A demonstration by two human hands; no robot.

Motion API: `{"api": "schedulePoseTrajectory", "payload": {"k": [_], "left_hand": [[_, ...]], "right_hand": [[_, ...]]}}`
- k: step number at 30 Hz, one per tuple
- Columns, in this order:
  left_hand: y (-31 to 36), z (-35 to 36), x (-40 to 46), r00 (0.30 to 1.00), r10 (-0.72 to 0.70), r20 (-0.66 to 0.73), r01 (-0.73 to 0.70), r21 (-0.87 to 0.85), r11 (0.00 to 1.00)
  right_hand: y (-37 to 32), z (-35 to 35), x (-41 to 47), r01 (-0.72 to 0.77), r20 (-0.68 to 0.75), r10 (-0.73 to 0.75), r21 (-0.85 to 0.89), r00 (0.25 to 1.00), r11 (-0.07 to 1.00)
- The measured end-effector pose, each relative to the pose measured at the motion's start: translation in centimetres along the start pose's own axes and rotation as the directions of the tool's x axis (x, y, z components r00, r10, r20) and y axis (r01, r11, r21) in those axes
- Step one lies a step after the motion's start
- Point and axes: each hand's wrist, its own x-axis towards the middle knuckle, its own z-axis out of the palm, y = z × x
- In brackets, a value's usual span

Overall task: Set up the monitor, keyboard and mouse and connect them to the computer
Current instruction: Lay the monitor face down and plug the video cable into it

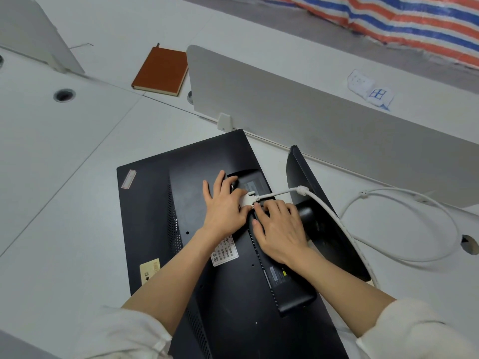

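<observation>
A black monitor (160,203) lies face down on the white desk, its back up and its round stand base (329,229) sticking up at the right. A white cable (404,257) loops over the desk and the stand to a white plug (248,197) at the monitor's back ports. My left hand (224,206) rests on the monitor's back with its fingers around the plug. My right hand (278,230) touches the plug's near side with its fingertips. No keyboard, mouse or computer is in view.
A grey divider panel (311,117) stands behind the monitor. A brown notebook (161,71) lies at the back. Round cable holes sit in the desk (51,203) at the left (64,95) and right (469,244). A white packet (370,90) lies beyond the divider.
</observation>
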Motion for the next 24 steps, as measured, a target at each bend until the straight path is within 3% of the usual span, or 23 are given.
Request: {"api": "schedulePoseTrajectory", "payload": {"k": [24], "left_hand": [[0.15,-0.01,0.01,1.0,-0.009,0.022,0.008,0.013,1.0]], "right_hand": [[0.1,-0.56,-0.17,-0.007,-0.002,0.007,-0.031,1.0,0.999]]}}
